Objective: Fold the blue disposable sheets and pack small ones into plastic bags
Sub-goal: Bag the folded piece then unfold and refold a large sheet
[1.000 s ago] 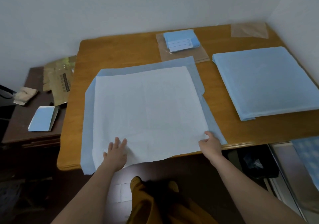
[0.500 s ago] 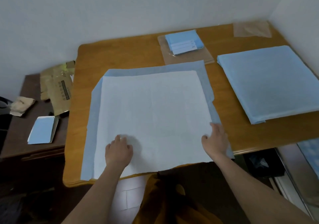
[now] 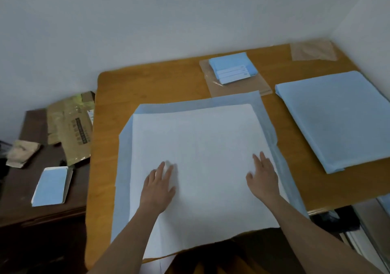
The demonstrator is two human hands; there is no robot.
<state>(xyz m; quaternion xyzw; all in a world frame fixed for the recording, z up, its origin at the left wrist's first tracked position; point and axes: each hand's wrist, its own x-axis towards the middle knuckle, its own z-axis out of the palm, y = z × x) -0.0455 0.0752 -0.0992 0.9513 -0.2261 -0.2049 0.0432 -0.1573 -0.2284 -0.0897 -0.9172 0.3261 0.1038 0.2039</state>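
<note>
A: What do I have, left to right?

B: Mid-frame, the sheet (image 3: 202,147) lies spread on the table (image 3: 109,109). My left hand (image 3: 157,186) presses it flat, fingers straight; my right hand (image 3: 262,178) likewise, palm down. Right edge: the stack (image 3: 337,117). Upper centre: folded ones (image 3: 232,66) on bags (image 3: 249,89).

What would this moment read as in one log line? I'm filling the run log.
stage: flattening | left hand: flat on unfolded sheet | right hand: flat on it | sheet stack: right | folded pile: far
</note>
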